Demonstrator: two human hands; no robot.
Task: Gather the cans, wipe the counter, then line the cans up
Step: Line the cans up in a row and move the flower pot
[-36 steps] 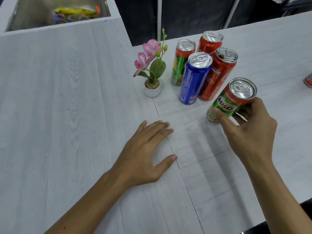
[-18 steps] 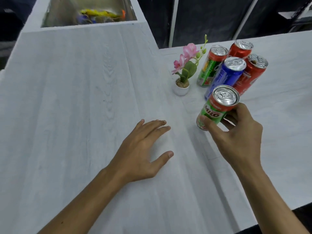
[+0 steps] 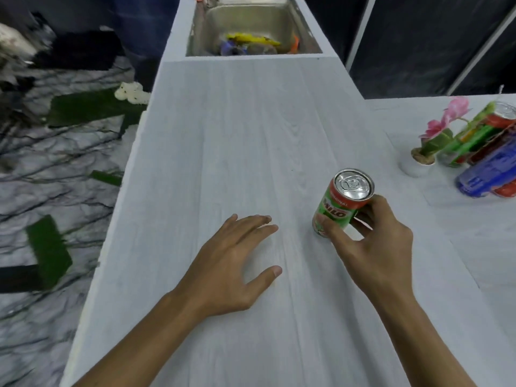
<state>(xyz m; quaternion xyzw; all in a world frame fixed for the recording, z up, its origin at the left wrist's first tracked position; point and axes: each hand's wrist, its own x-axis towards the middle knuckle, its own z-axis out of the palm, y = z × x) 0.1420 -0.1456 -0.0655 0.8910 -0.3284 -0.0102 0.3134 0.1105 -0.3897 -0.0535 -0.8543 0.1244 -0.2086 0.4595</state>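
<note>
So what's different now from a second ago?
The right hand has carried the Milo can away from the other cans by the flower pot, leftward onto the long counter. The view has swung left too, so the sink shows more fully. The left hand still lies flat and empty, and the grip on the can is unchanged.

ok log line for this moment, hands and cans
right hand: grip on milo can | left hand: flat on counter, empty | other cans: grouped far right by flower pot
</note>
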